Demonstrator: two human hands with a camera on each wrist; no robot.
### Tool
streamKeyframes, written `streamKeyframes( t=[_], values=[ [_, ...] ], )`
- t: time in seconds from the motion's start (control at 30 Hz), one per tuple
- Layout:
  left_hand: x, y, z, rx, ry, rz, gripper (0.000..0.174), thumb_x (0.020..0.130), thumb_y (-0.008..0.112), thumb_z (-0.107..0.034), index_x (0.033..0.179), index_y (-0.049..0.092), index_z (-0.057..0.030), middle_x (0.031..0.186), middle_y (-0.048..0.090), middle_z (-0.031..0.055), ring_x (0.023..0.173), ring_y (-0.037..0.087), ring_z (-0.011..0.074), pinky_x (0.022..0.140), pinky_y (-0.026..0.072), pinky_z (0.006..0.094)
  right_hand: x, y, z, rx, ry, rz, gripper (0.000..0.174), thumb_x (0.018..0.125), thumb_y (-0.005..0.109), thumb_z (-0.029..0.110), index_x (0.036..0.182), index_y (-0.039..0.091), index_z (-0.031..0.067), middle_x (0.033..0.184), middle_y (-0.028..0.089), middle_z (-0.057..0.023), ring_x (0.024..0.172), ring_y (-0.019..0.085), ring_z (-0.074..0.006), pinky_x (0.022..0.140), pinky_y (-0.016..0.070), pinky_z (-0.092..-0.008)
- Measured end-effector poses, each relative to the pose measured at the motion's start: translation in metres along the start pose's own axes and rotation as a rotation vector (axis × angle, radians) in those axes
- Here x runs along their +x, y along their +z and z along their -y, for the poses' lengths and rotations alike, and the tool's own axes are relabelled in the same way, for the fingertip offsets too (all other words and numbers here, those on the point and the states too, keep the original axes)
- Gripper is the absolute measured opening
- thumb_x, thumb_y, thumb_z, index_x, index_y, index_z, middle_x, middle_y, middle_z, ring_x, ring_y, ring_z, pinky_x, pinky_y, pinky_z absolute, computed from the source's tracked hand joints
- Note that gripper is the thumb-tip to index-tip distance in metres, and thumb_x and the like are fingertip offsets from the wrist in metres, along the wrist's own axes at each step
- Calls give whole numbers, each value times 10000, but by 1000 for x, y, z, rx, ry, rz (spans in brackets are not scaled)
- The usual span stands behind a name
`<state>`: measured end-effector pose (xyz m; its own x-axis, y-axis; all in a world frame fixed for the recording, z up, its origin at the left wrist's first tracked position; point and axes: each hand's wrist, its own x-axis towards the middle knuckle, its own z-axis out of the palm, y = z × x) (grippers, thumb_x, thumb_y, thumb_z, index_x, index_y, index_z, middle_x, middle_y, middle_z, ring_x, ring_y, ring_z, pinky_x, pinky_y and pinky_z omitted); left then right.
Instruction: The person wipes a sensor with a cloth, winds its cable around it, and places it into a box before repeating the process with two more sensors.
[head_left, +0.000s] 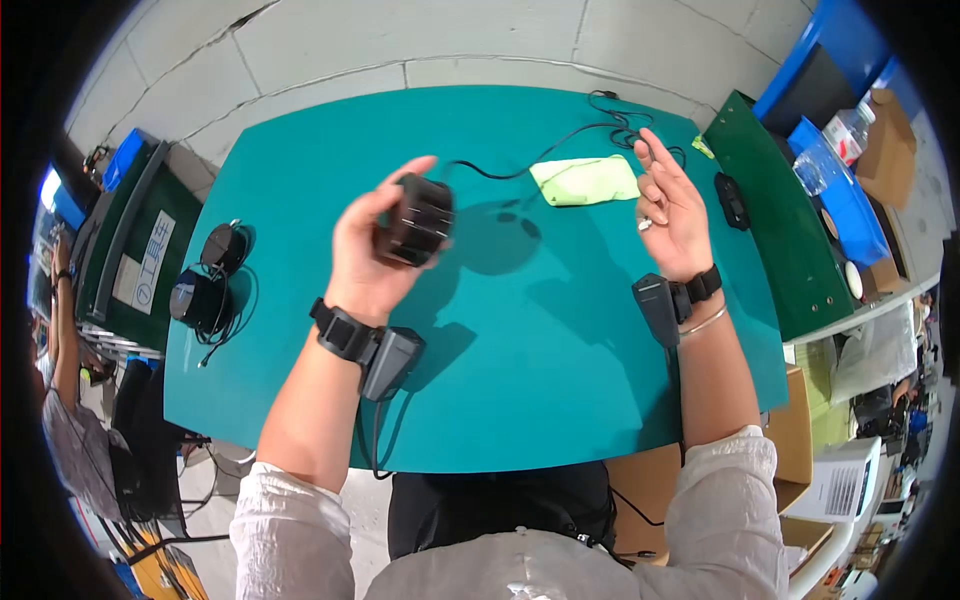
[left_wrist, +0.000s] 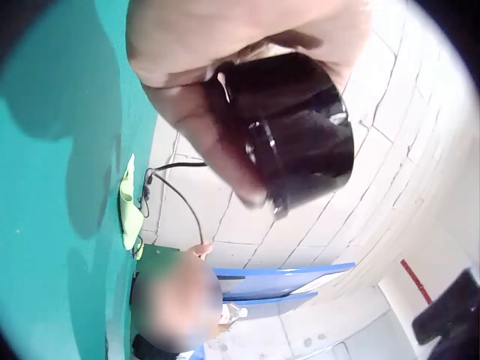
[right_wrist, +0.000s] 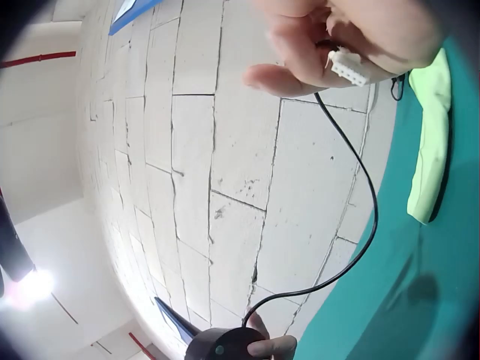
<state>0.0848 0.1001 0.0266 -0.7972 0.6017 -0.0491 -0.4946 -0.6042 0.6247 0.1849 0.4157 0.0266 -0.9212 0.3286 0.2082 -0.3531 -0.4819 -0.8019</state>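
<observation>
My left hand [head_left: 362, 250] grips a round, glossy black device [head_left: 424, 222] above the left-centre of the green table [head_left: 540, 390]. In the left wrist view my fingers and thumb wrap around the device's side. A thin black cable [right_wrist: 360, 161] leaves the device and arcs across to my right hand [head_left: 678, 222]. That hand pinches a small white multi-pin connector [right_wrist: 349, 67] at the cable's end, held up over the table's right side. A folded lime-green cloth [head_left: 585, 182] lies just left of the right hand.
Two black round devices [head_left: 225, 248] with coiled cables sit at the table's left edge. A small black object [head_left: 732, 200] lies at the far right, beside a green cabinet [head_left: 775, 230] with a blue tray [head_left: 860, 225] of bottles. A brick wall [head_left: 480, 45] stands behind.
</observation>
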Motion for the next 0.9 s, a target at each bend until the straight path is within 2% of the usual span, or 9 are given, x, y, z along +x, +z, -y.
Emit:
streamKeyframes(
  t=[0.1,0.17,0.23,0.43,0.5,0.53,0.63,0.77,0.9],
  values=[
    [8,-18,-10,-222,130,-90,446,926,522,-268,1326,525,-70,952,642,111,686,605,193,527,457,243,1,-5,0,75,4,-18,462,975,476,50,1428,397,6,1300,529,-63,684,446,-70,481,351,-181],
    [19,-51,-16,-306,208,25,381,958,467,-228,1271,545,-26,1006,632,158,807,608,231,604,499,293,3,-7,0,140,16,-81,437,978,468,44,1409,417,0,1260,542,-63,677,442,-67,479,354,-184],
    [22,-46,-18,-383,340,-197,346,966,447,-221,1200,565,6,998,626,178,847,605,272,661,513,340,5,-11,-1,168,15,-46,419,980,459,37,1395,430,-8,1203,556,-73,675,438,-68,493,359,-187],
    [18,-49,-18,-435,214,-74,304,941,486,-157,1159,548,46,1064,576,230,912,541,305,729,425,369,4,-4,-3,308,21,-63,401,986,464,47,1381,444,-22,1140,573,-92,708,468,-101,582,414,-220],
    [19,-36,-14,-353,180,-247,328,924,508,-128,1203,532,43,1097,561,217,914,529,292,718,414,363,8,-15,-7,327,-11,-40,391,991,470,62,1372,457,-22,1132,581,-94,737,495,-113,625,456,-232],
    [21,-46,-14,-283,117,-61,384,929,518,-122,1279,507,36,1181,549,201,968,546,303,774,468,372,10,-21,-8,373,-22,40,407,991,474,70,1387,436,-17,1160,580,-96,800,530,-128,679,481,-243],
    [15,-24,0,-147,56,2,431,944,509,-131,1341,467,32,1292,515,185,1086,549,318,894,512,401,9,-13,-12,339,-60,35,448,999,468,103,1425,376,-1,1263,544,-105,972,570,-177,826,499,-287],
    [2,0,11,-172,-77,249,609,899,545,-171,1423,333,56,1424,415,222,1303,442,364,1074,417,487,1,16,-12,184,38,133,525,1017,438,176,1487,258,27,1474,381,-119,1225,515,-270,1036,420,-384],
    [2,4,16,-138,-133,374,798,779,569,-167,1466,236,66,1449,353,287,1337,404,389,1106,361,494,-10,38,-15,-106,106,295,611,1001,472,215,1515,194,37,1557,261,-108,1252,496,-312,1043,402,-408]
  ],
)
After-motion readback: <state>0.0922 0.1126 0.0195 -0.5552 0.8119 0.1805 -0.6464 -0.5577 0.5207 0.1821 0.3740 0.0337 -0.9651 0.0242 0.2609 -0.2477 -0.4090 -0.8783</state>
